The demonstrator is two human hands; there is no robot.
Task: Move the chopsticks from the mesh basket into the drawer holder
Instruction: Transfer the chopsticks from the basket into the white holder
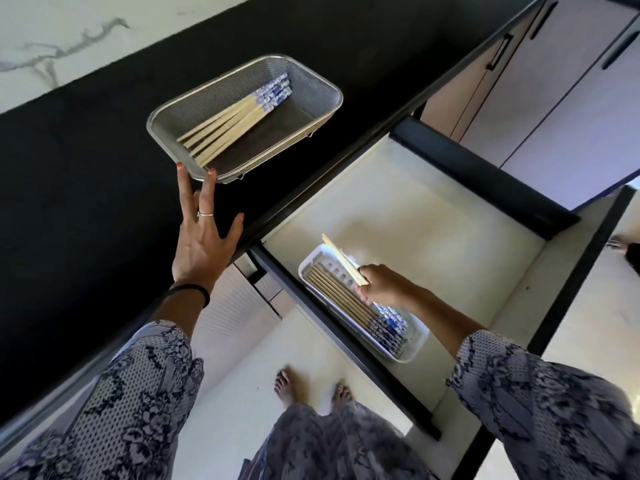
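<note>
A metal mesh basket [313, 85] stands on the black counter and holds several bamboo chopsticks [228, 126] with blue-and-white ends. My left hand [202, 237] is open, fingers spread, its fingertips touching the basket's near rim. Below, in the open drawer, a white slotted holder [414, 348] carries several chopsticks [349, 306] laid side by side. My right hand [382, 285] hovers over the holder, shut on a pair of chopsticks [341, 258] whose thin tips point up and away.
The black counter [86, 168] runs along the left. The drawer [433, 220] has a pale floor and dark walls. Cabinet doors [554, 98] with dark handles lie at the upper right. My bare feet [311, 389] stand on the light floor under the drawer.
</note>
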